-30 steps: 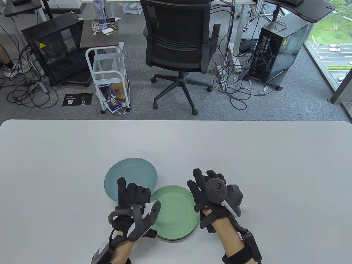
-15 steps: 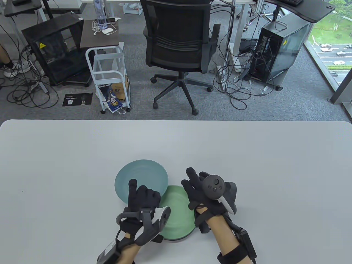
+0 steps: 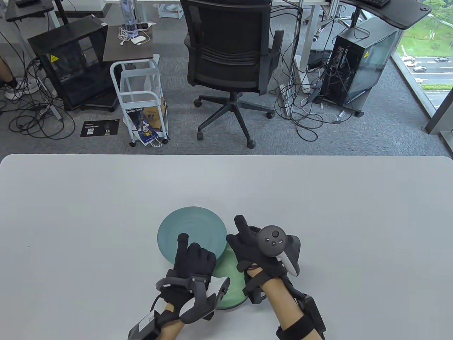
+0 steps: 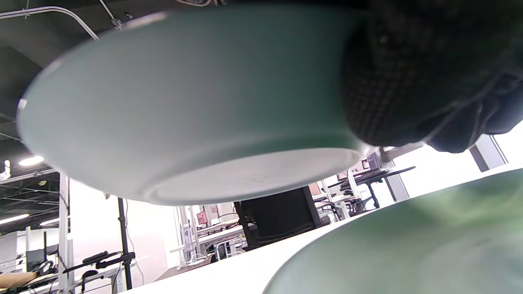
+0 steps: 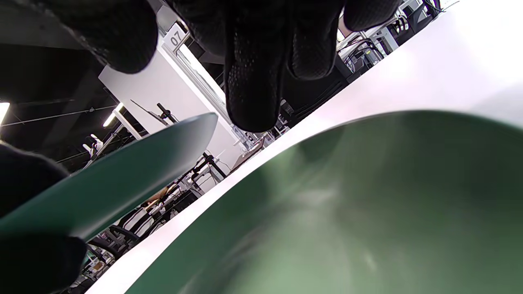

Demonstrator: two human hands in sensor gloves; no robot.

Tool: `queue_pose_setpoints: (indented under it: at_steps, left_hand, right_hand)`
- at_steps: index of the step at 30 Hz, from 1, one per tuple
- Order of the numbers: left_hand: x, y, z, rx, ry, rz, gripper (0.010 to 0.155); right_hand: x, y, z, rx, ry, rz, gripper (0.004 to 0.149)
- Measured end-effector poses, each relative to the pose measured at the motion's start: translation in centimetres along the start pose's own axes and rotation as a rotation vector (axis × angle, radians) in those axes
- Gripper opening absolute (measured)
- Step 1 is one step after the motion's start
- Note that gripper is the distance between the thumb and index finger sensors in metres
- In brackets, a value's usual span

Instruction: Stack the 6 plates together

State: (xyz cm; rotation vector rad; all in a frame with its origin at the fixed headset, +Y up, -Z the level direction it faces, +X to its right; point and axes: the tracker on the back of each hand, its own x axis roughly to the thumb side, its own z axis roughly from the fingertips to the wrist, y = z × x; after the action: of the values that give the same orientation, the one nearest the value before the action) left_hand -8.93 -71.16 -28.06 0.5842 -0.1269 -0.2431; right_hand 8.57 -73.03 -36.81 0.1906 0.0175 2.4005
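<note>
My left hand (image 3: 193, 260) grips the near edge of a blue plate (image 3: 193, 226), thumb on top, and holds it above the table, partly over a green plate (image 3: 231, 283). The left wrist view shows the blue plate's underside (image 4: 184, 114) raised over the green plate (image 4: 408, 245), with my fingers (image 4: 408, 81) under its rim. My right hand (image 3: 247, 241) is open, fingers spread, over the green plate's far right side, next to the blue plate's right edge. In the right wrist view my fingers (image 5: 253, 81) hang just above the blue plate's rim (image 5: 114, 188) and the green plate (image 5: 347, 204); whether they touch is unclear.
A darker rim (image 3: 226, 307) shows under the green plate's near edge. The white table (image 3: 354, 219) reaches to both sides and ends at a far edge. A black office chair (image 3: 230, 63) and a white cart (image 3: 141, 95) stand on the floor beyond it.
My left hand has carried the blue plate to the right, so it now overlaps the green plate. My right hand has shifted left toward the blue plate's edge.
</note>
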Motion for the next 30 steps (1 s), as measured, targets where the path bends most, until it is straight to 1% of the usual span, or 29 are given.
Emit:
queue_pose_setpoints:
  at_steps: [9,15,18,20,21,25,30]
  left_hand:
    - [1.0,0.8,0.3,0.041,-0.049,0.005,0.036]
    - [1.5,1.3,0.6,0.063,-0.087,0.027,0.036]
    - [1.7,1.3,0.7,0.070,-0.098,0.022,0.036]
    - [1.6,1.4,0.7,0.061,-0.118,0.045,0.038]
    - [1.7,1.3,0.6,0.030,-0.158,0.054,0.040]
    - [1.4,1.0,0.7,-0.028,-0.224,0.131,0.050]
    - [-0.1,1.4,0.4,-0.058,-0.229,0.249,0.058]
  right_hand:
    - [0.4,0.6,0.1,0.007,-0.001,-0.025,0.070]
    - [-0.2,0.9,0.0,-0.002,0.040,-0.061,0.065]
    - [-0.4,0.8,0.0,-0.011,0.069,-0.120,0.061]
    - [-0.6,0.7,0.0,-0.024,0.078,-0.157,0.059]
    - [-0.7,0.6,0.0,-0.037,0.084,-0.170,0.058]
    - [-1.0,0.3,0.1,-0.081,0.079,-0.116,0.053]
    - [-1.4,-0.3,0.1,-0.095,0.082,-0.076,0.051]
